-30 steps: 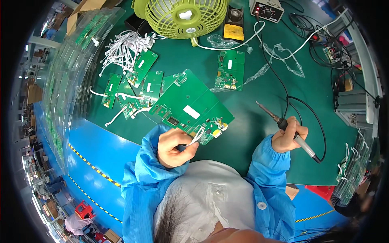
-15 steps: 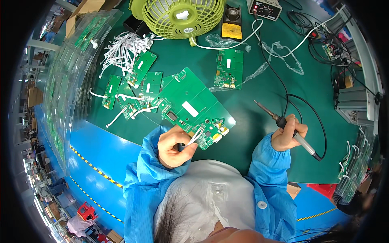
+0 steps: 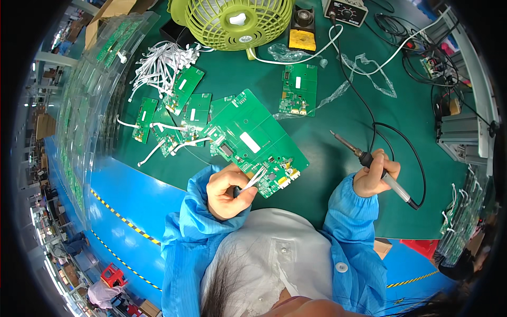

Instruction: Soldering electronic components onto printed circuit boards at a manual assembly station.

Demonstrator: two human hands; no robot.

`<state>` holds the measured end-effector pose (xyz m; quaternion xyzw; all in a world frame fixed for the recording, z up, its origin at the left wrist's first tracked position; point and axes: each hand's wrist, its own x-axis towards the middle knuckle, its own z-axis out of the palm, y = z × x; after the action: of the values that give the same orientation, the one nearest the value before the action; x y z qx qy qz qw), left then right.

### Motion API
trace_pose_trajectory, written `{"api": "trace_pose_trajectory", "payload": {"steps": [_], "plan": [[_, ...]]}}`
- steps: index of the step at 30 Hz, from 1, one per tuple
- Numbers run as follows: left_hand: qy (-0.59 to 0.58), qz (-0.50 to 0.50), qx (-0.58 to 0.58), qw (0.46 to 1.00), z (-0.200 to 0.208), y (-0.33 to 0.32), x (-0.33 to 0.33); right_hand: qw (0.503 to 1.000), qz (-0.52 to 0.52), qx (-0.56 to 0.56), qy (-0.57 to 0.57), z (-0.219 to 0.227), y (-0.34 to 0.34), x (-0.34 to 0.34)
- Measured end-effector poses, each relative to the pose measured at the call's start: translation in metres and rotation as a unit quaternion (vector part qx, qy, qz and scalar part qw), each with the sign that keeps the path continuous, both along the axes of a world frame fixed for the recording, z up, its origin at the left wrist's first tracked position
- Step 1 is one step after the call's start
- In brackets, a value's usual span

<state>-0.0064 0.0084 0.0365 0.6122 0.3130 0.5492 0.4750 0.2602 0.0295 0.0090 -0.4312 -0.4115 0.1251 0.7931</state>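
Note:
Close in front of my body, my left hand (image 3: 227,194) pinches a large green circuit board (image 3: 266,134) by its near left edge. Thin white wires (image 3: 257,177) on the board run under my thumb; their far ends are hidden by the hand. My right hand (image 3: 376,176) is wrapped round the grey handle of a soldering iron (image 3: 390,182). The iron's tip points up and to the left, apart from the board. Several smaller-looking green boards (image 3: 195,113) with white cables lie left of and beyond the held board.
A heap of white cables (image 3: 163,66) lies at the far left, near a green fan (image 3: 237,24). Another board (image 3: 297,90) lies beyond my hands. A soldering station (image 3: 346,11), a stand with a yellow sponge (image 3: 302,39) and loose black cords (image 3: 406,53) occupy the far side. Clear trays (image 3: 79,116) stand left.
The held board has shifted very slightly to the right and toward me along with my left hand. My right hand and the soldering iron stay in place.

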Motion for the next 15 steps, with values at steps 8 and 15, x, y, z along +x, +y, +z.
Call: {"api": "trace_pose_trajectory", "payload": {"steps": [8, 15], "plan": [[-0.075, 0.006, -0.120, 0.990, 0.0061, -0.0047, 0.0051, 1.000, -0.007, -0.004, -0.003, -0.0008, -0.0002, -0.0001], [-0.045, 0.001, -0.119, 0.992, 0.0042, -0.0061, 0.0021, 1.000, -0.005, -0.004, -0.004, -0.0007, -0.0002, -0.0010]]}}
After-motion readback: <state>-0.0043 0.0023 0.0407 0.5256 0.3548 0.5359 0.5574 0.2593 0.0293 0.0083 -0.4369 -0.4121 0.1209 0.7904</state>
